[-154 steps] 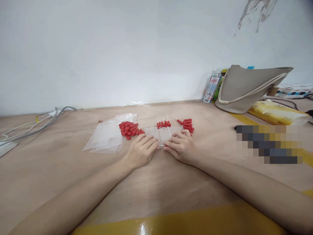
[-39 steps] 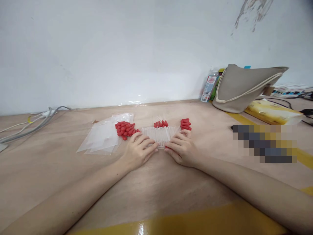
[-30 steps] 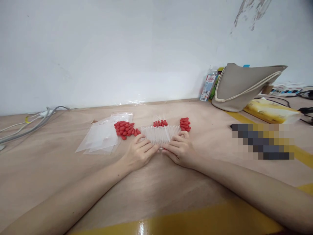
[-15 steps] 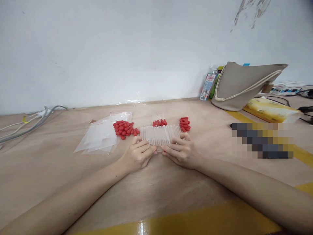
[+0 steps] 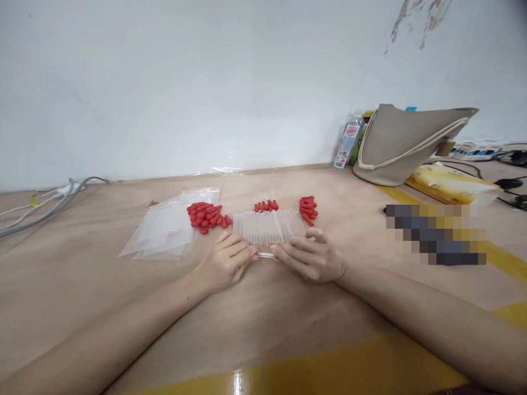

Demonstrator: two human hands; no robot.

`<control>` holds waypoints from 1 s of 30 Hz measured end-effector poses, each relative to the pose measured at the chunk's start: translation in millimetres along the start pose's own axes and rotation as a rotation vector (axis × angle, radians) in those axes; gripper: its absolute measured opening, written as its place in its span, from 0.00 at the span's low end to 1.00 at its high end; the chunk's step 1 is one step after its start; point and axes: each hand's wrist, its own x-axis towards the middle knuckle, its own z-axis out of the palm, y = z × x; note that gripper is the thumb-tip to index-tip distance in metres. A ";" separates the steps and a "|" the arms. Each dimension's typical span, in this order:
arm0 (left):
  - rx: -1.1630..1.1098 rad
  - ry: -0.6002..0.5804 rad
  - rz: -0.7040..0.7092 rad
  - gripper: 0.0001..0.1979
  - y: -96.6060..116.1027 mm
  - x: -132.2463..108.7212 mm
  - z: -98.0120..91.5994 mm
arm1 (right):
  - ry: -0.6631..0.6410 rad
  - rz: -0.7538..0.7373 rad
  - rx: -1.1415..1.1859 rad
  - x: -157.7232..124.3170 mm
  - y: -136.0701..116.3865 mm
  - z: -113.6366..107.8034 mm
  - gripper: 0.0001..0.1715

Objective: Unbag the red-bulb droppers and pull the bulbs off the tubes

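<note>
My left hand (image 5: 230, 260) is closed in a pinch at one end of a clear glass dropper tube (image 5: 265, 255). My right hand (image 5: 310, 255) pinches the other end, so the tube lies level between the fingertips; whatever covers its ends is hidden by the fingers. Just beyond both hands, a row of glass dropper tubes (image 5: 265, 226) lies side by side with tips toward me. Left of that row is a heap of red rubber bulbs (image 5: 205, 215). A smaller stack of red bulbs (image 5: 308, 208) sits to its right. Behind the row lie several droppers with red bulbs (image 5: 265, 206) fitted.
Clear plastic bags (image 5: 162, 230) are spread at the left, with grey cables (image 5: 61, 211) farther out. At the back right stand a bottle (image 5: 346, 144) and a grey-beige bag (image 5: 407, 145). A yellow tissue pack (image 5: 450, 184) and a pixelated dark object (image 5: 434, 236) lie on the right.
The gap between my fingertips has widened slightly, and more of the glass tube shows. The whole view has shifted a little; the piles look the same.
</note>
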 end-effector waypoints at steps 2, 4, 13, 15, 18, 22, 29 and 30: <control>-0.005 -0.028 -0.021 0.05 -1.9 -2.9 0.0 | -0.009 0.000 0.012 -1.2 2.9 -1.6 0.09; -0.005 -0.043 -0.076 0.06 -8.0 -8.1 -0.5 | -0.030 0.016 0.021 -4.9 9.3 -3.6 0.09; 0.108 0.032 -0.457 0.15 -46.1 -18.8 5.5 | -0.059 0.808 0.257 -26.4 53.1 8.2 0.14; 0.138 0.030 -0.443 0.16 -47.7 -17.5 7.9 | -0.054 0.936 0.250 -26.5 65.0 10.4 0.15; 0.171 0.062 -0.416 0.12 -48.1 -15.8 9.7 | -0.085 1.088 0.186 -27.5 89.2 12.4 0.15; 0.151 0.069 -0.379 0.09 -45.0 -13.8 10.8 | -0.139 1.326 0.249 -31.5 120.9 18.2 0.19; -0.009 -0.006 -0.402 0.11 -35.5 -12.3 9.9 | -0.250 1.459 0.427 -35.0 132.7 31.9 0.10; -0.017 -0.012 -0.401 0.12 -35.0 -12.4 9.2 | -0.270 1.455 0.441 -36.2 131.4 33.7 0.10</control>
